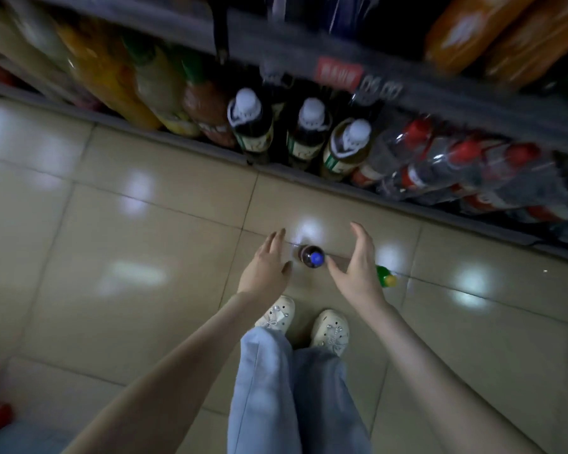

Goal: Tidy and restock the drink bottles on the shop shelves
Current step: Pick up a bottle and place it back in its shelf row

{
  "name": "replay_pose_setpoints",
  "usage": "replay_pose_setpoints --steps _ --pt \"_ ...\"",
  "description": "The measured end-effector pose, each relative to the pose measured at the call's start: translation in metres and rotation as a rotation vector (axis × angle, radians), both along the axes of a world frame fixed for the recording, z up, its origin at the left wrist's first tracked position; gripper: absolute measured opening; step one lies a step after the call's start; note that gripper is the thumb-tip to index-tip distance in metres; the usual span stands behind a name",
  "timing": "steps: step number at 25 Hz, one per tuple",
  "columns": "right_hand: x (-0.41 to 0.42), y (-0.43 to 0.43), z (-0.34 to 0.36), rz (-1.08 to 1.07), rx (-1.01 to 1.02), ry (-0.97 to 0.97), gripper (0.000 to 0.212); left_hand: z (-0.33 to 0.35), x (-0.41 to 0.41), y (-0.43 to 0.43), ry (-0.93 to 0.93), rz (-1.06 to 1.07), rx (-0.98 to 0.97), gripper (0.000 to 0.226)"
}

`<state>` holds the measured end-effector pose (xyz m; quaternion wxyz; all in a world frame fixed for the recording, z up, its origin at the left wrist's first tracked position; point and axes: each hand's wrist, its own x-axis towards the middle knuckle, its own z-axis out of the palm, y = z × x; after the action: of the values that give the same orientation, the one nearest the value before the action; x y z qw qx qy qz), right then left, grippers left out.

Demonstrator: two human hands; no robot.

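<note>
Hovering with fingers spread and empty, the left hand is just left of the dark, blue-capped plastic bottle standing upright on the beige tiled floor. The right hand, likewise spread, flanks it. Pickup looks to be in hand; next, fingers must close round it.

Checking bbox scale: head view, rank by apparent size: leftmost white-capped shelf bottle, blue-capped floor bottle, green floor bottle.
Leftmost white-capped shelf bottle
blue-capped floor bottle
green floor bottle, half hidden by right hand: unsure

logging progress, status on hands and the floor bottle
Both open: left hand, right hand flank blue-capped bottle, no grip yet. Bottle upright on floor. Green bottle by right hand.
</note>
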<state>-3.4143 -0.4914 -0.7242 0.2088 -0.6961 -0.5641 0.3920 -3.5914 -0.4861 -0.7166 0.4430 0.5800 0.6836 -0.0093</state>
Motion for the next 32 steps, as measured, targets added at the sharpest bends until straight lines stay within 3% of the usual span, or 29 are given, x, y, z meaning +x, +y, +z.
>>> replay_pose_setpoints --steps 3,10,15,20,24,32 --pt "0.003 0.026 0.121 -0.026 0.054 -0.022 0.066 0.124 0.01 0.035 -0.029 -0.073 0.14 0.063" --pt "0.03 0.077 0.436 -0.122 0.463 -0.109 0.07 0.438 0.026 0.103 -0.202 -0.338 0.582 0.057" --pt "0.076 0.098 0.593 -0.146 0.752 -0.204 0.056 0.596 0.067 0.132 -0.298 -0.564 0.993 0.041" --pt "0.144 0.105 0.694 -0.222 1.07 -0.293 0.048 0.691 0.134 0.139 -0.43 -0.541 1.354 0.031" --pt "0.205 0.125 0.744 -0.262 1.202 -0.39 0.056 0.739 0.193 0.161 -0.368 -0.413 1.566 0.035" --pt "0.295 0.178 0.763 -0.32 1.186 -0.573 0.075 0.761 0.301 0.21 -0.173 -0.33 1.344 0.065"
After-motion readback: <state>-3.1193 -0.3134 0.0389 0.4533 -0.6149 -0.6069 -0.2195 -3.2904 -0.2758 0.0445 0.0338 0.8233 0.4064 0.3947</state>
